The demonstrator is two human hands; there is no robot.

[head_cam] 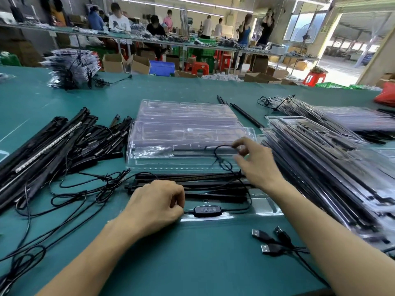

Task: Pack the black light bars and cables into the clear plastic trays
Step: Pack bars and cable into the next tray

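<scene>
While left hand (pixel 158 201) and right hand (pixel 254 165) pinch thin cable (pixel 216 152), slim black light bars (pixel 203 184) in clear tray (pixel 265 208).

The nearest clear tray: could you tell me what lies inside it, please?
Black light bars, a button controller and its cable. The left hand hides the left end of the tray.

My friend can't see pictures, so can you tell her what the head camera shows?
A person's right hand pinches a thin black cable above a clear tray holding black light bars, while the left hand curls beside the button controller. Loose bars, empty trays and packed trays lie around on a green table.
</scene>
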